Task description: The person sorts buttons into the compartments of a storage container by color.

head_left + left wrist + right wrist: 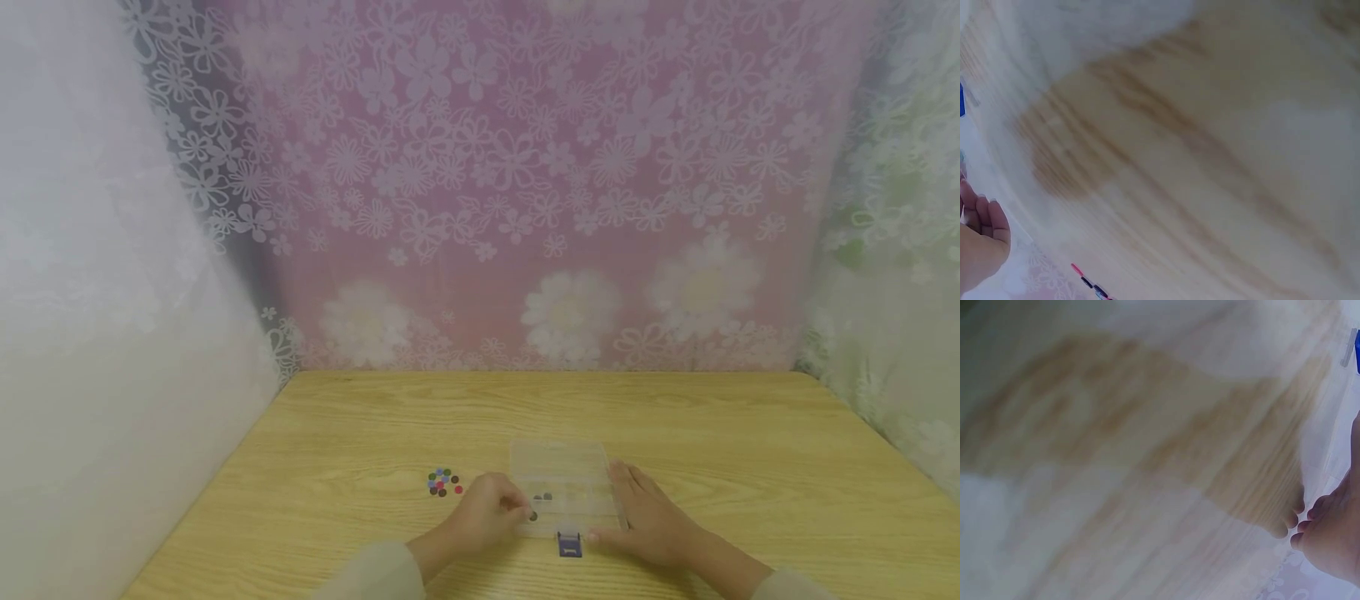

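Note:
A clear plastic box [577,522] with dividers lies on the table, its lid [555,458] tipped back. My left hand [486,510] is at its left side, thumb and fingertips together at a small dark disc [533,517], which they seem to pinch. Two more dark discs [547,497] show in the box. Flat along the box's right side rests my right hand [656,518], fingers straight and thumb near the front edge. In the left wrist view the left hand [982,240] has curled fingers; the right wrist view catches the right hand [1332,531] at its edge.
Left of the box lies a loose group of small red, blue, green and dark discs [440,485]. A dark blue latch [570,545] juts from the box's front. Flowered curtains [555,208] stand behind and beside the wooden table [337,442].

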A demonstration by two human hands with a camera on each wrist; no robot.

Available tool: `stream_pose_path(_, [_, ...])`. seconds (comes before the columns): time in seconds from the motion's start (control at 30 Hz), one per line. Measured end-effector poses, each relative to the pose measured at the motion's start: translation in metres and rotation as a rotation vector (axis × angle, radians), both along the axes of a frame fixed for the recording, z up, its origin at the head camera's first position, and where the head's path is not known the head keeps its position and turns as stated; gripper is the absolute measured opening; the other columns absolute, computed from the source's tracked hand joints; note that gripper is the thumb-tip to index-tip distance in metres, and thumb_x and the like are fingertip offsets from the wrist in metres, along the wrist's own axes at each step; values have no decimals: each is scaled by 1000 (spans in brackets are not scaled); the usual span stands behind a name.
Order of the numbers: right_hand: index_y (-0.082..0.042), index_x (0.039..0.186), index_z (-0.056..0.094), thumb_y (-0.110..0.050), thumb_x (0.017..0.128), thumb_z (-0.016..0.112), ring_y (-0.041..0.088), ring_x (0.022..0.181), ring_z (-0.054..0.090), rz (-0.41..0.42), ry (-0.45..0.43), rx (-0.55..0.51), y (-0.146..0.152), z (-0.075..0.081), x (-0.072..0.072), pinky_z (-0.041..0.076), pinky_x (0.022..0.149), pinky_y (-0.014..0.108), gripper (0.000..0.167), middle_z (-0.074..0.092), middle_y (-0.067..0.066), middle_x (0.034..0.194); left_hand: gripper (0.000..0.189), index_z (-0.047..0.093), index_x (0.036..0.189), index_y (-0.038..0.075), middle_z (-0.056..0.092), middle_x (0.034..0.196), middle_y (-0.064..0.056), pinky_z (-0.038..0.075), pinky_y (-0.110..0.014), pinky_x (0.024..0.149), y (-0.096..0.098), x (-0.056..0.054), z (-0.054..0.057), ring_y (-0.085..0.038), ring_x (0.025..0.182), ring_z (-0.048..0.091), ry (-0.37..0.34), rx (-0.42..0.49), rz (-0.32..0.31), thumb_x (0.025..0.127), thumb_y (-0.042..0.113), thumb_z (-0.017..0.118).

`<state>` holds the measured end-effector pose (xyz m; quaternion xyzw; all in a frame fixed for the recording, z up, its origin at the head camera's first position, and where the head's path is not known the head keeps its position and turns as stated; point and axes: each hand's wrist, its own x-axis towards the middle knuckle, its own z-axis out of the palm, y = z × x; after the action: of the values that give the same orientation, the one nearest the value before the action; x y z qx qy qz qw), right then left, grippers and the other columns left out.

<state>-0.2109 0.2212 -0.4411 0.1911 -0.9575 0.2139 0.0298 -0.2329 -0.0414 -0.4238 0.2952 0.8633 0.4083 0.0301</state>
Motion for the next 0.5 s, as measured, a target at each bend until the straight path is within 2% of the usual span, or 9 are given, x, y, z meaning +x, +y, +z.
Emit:
stream_pose_path(0.13, [15,139,21,-63,79,58,51,132,25,-3,-5,2,0,0,0,26,103,63,105,25,36,143,6,73,80,5,58,73,5,40,-12,60,2,1,-1,2,65,42,20,-38,25,81,9,68])
stream_pose_path(0.27, [14,139,22,-63,78,58,51,131,26,-3,4,8,0,-1,-1,26,103,63,105,27,35,143,6,74,80,4,55,70,5,39,-13,55,3,1,-1,2,62,40,10,-54,52,80,9,69])
stream_pose_path(0.5, [13,140,21,-64,78,58,51,131,26,-6,-4,9,0,-1,-1,26,102,64,105,27,35,143,7,73,80,2,65,83,-4,40,-13,56,3,4,2,1,65,42,-29,-33,58,80,7,68])
